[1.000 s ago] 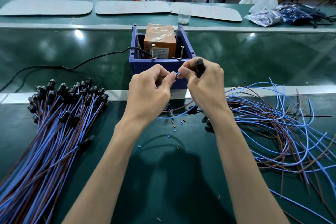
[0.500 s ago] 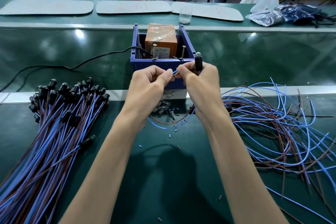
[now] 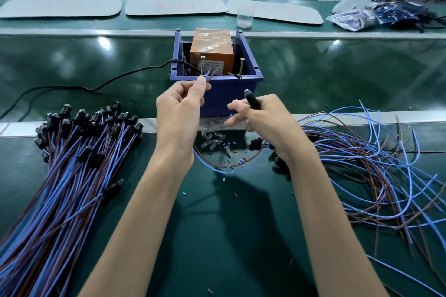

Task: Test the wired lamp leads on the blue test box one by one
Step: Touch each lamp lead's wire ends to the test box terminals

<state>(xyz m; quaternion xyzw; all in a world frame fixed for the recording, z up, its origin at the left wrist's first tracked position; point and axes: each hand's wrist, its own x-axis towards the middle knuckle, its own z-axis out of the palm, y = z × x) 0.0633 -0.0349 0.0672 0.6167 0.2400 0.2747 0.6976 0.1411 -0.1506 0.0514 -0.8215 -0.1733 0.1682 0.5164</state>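
Observation:
The blue test box [image 3: 226, 94] stands mid-table with an orange transformer [image 3: 212, 49] inside and two upright screws [image 3: 202, 63] [image 3: 241, 66] on its front rim. My left hand [image 3: 179, 113] pinches the blue and brown wire ends [image 3: 210, 74] and holds them just right of the left screw. My right hand [image 3: 263, 118] grips the black lamp holder [image 3: 252, 100] of the same lead, bulb end up, in front of the box. The lead's wires [image 3: 217, 169] loop down between my wrists.
A bundle of wired lamp leads [image 3: 72, 164] lies at the left. Loose blue and brown wires [image 3: 376, 171] sprawl at the right. Small glass bulbs [image 3: 212, 141] and insulation scraps lie before the box. A black power cable [image 3: 96, 88] runs left from the box.
My hands have separated. The left hand lifted the wire ends up to the box rim by the left screw; the right hand moved right and down with the lamp holder.

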